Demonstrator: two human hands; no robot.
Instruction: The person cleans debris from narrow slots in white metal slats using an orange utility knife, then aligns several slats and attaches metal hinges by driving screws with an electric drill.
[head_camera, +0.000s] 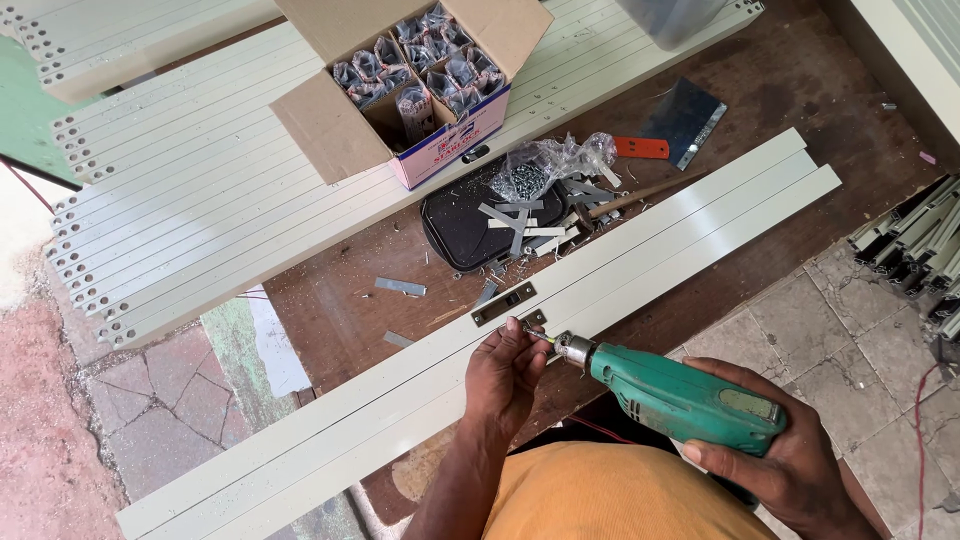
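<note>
On the brown workbench (780, 90), a long cream metal frame section (640, 275) lies slantwise, and both hands are working at its middle. Right hand (790, 450) is wrapped tight round the grip of a green electric drill (680, 395), chuck pointing left towards the frame. Left hand (510, 370) is pinched shut at the drill's tip, fingertips holding something small against the bit, too small to make out, most likely a screw. Just above those fingers, touching the frame's upper edge, sits a small dark metal plate (503, 303).

To do this well, I'd say keep the drill square to the frame, steady the tip with the left fingers only until it bites, then pull them clear and press gently.

Further back, a black tray (455, 230) holds metal strips and a clear bag of screws (525, 178), near an open cardboard box (400, 90).
</note>
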